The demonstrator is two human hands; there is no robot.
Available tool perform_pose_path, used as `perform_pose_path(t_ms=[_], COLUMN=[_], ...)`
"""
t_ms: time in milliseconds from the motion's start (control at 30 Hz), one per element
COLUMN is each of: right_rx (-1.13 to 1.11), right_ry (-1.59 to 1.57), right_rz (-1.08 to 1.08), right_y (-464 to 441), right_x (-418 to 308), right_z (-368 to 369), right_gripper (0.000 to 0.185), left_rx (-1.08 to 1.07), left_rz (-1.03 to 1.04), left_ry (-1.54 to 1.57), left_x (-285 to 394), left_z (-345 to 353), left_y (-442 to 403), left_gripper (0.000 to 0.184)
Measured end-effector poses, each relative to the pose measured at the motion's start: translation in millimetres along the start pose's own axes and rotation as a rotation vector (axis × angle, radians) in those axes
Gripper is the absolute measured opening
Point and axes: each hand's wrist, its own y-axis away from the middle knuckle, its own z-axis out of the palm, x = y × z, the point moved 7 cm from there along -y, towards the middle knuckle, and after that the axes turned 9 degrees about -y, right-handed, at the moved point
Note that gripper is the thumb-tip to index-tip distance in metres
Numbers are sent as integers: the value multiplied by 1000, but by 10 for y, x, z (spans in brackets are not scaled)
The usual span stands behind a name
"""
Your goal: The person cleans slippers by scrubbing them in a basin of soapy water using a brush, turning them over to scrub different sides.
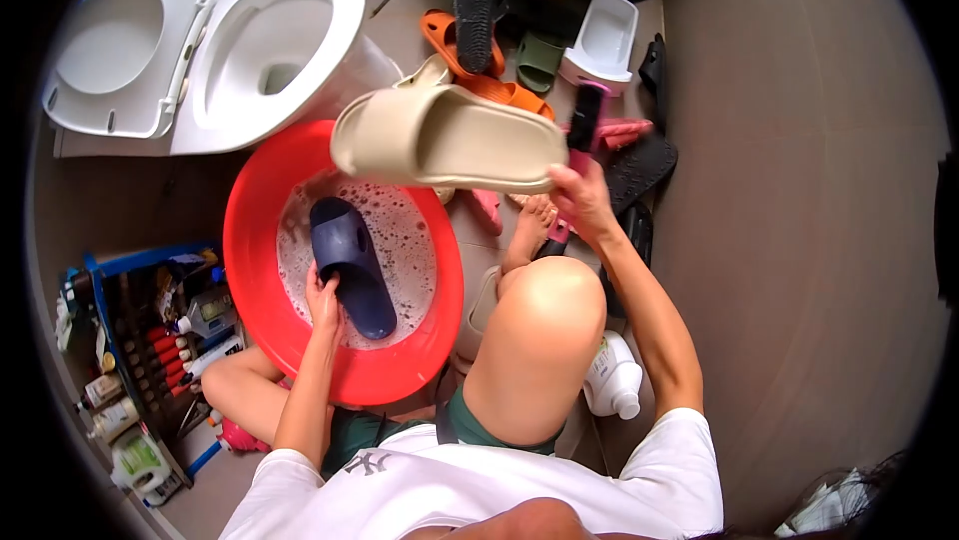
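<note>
My left hand [325,302] is closed on the side of a navy slide sandal [352,265], which is over the soapy water in a red basin [250,290]. Up and to the right, my right hand [584,205] grips the heel end of a beige slide sandal [479,145]. That sandal is raised over the basin's far edge, its open top facing me. A pink brush [587,125] with a dark head is also in my right hand, its handle running down past the fingers. Foam and bubbles [400,230] cover much of the water.
A white toilet [290,30] with its lid raised stands at upper left. Orange sandals [440,35], a green one [540,60] and dark ones [639,170] lie beyond the basin. Bottles fill a blue-edged rack [150,320] at left. A white bottle [612,377] lies beside my knee.
</note>
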Motion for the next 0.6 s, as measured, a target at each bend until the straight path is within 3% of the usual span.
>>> perform_pose_path(t_ms=[67, 133, 200, 300, 367, 400, 433, 467, 500, 600], right_rx=[-98, -368, -499, -580, -405, -283, -184, -37, 123, 292], right_ry=[273, 369, 494, 493, 424, 403, 383, 396, 496, 620], right_rz=[102, -16, -3, 8, 191, 210, 52, 84, 104, 61], right_y=[-113, -208, -265, -395, -503, -583, -684, -835, -888, -1064], right_x=[8, 10, 157, 372, 418, 475, 446, 704, 811, 1347], right_z=[473, 945, 1183, 1255, 1014, 821, 664, 282, 3, -670], right_gripper=[27, 28, 31, 30, 27, 23, 17, 16, 16, 23], left_rx=[51, 79, 200, 310, 257, 272, 284, 290, 246, 212], left_rz=[-17, 2, -128, 39, 161, 310, 460, 612, 649, 668], left_ry=[-26, -82, -212, -274, -269, -541, -814, -1087, -1066, -1081], left_x=[42, 85, 180, 279, 301, 494, 725, 904, 968, 926], left_z=[-18, -38, -119, -187, -230, -133, 40, 235, 343, 482], left_y=[34, 54, 155, 148, 108, 156, 245, 328, 344, 271], left_gripper=[52, 57, 64, 70, 76, 78, 80, 82, 90, 91])
